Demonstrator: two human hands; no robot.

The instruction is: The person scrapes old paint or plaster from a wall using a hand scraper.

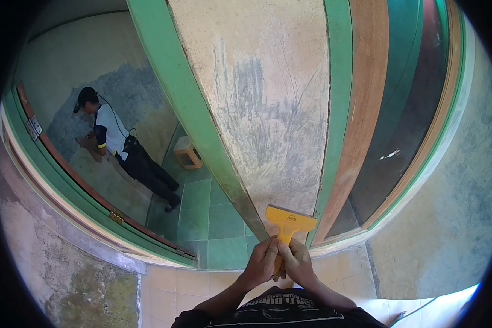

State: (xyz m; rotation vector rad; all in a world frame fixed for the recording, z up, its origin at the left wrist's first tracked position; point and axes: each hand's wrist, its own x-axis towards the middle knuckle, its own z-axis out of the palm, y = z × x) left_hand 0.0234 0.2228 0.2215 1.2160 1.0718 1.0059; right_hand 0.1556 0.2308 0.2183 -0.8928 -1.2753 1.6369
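Note:
A yellow scraper [288, 223] with a wide flat blade is pressed against the lower part of a scraped door panel [262, 98], where bare pale surface shows through patchy grey. My left hand [261, 262] and my right hand [297, 261] are both wrapped around the scraper's handle, side by side, just below the blade. The panel sits between green frame strips [186, 98].
Another person [123, 147] in a white shirt and dark trousers works at the wall beyond the doorway on the left. A small wooden stool [186, 152] stands on the green floor tiles [202, 213]. A brown door edge [366, 93] runs at right.

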